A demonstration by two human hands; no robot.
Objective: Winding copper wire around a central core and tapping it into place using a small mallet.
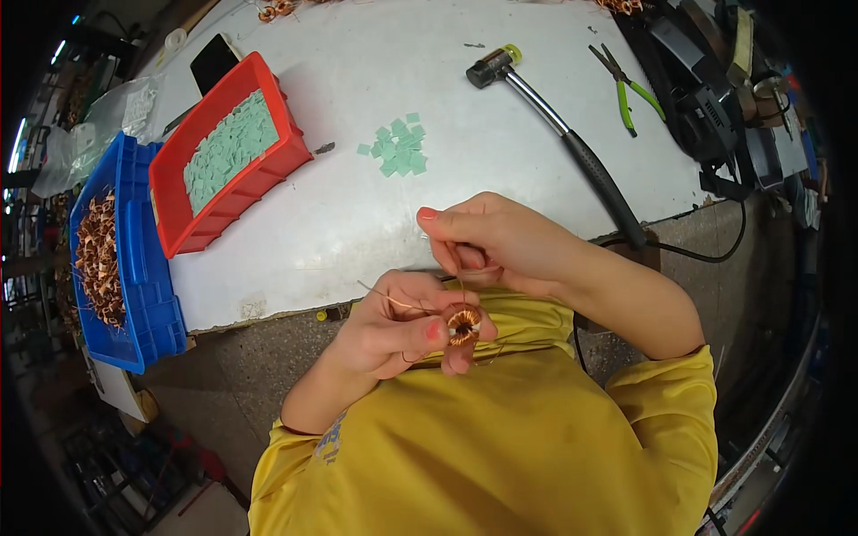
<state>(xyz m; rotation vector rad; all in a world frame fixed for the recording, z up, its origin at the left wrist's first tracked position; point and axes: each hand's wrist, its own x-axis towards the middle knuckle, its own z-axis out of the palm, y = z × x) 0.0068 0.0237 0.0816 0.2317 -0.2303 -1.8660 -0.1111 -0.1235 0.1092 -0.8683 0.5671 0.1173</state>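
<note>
Close to my body, at the front edge of the table, my left hand (402, 326) grips a small ring-shaped coil (463, 325) wound with copper wire. Its thumb and fingers hold the ring from the side, with the dark hole facing up. Loose copper wire ends (389, 295) stick out past my left fingers. Just above and to the right, my right hand (487, 241) is closed, thumb against fingers, on a wire that runs up from the coil. The tip of that wire is hidden in my right fingers.
Pale green square chips (396, 147) lie in a loose pile mid-table. Left stand a red bin (201, 214) of such chips and a blue bin (138, 268) of copper coils. A hammer (572, 143), green-handled pliers (626, 89) and a black power tool (710, 116) are right.
</note>
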